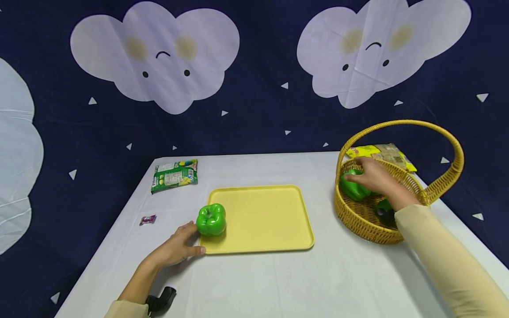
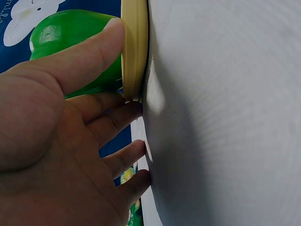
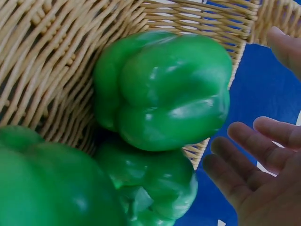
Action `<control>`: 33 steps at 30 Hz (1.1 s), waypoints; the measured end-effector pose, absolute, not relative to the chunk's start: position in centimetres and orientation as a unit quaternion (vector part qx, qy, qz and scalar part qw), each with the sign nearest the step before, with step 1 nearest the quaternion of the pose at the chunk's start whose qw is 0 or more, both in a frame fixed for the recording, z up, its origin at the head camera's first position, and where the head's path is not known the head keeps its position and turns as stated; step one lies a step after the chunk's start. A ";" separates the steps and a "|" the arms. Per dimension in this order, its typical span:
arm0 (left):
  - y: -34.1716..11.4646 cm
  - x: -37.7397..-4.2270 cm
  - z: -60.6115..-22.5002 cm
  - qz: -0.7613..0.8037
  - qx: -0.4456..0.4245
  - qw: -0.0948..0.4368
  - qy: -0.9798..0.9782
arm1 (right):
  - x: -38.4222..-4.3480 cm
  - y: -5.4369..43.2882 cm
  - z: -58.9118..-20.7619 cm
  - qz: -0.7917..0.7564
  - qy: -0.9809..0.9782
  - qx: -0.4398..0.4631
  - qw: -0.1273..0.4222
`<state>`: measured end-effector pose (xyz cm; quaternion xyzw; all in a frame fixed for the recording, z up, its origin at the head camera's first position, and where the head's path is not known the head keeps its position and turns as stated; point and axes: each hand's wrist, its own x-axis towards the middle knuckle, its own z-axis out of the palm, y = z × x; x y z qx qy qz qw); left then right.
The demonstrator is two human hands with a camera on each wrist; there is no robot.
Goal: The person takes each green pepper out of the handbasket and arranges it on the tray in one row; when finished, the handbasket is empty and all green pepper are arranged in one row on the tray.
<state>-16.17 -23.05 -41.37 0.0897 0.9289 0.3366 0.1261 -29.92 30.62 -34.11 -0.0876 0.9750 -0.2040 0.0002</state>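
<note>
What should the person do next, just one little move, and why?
Probably curl the right hand around the nearest green pepper in the basket: its spread fingers are beside that pepper but not gripping it. Another pepper sits at one end of the yellow tray, which has bare space, and the left hand is at its corner.

Right sleeve (image 1: 447, 258): pale beige, plain, long, ending at the wrist, lightly creased.
Left sleeve (image 1: 126, 309): matching pale beige; only the end in view.
Wrist device (image 1: 162, 301): black, bent in shape, beside left cuff.
Left hand (image 1: 175, 248): bare.
Right hand (image 1: 374, 176): bare.
</note>
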 end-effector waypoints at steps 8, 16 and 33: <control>-23.1 -16.1 -41.3 0.334 0.093 0.124 0.930 | -30.3 30.4 -34.7 -0.177 0.981 -0.078 0.006; -23.1 -16.2 -41.4 0.333 0.097 0.123 0.930 | -30.3 30.3 -34.9 -0.124 0.989 -0.077 0.023; -23.0 -16.0 -41.2 0.336 0.097 0.125 0.928 | -30.2 30.3 -35.4 -0.150 0.982 -0.113 0.026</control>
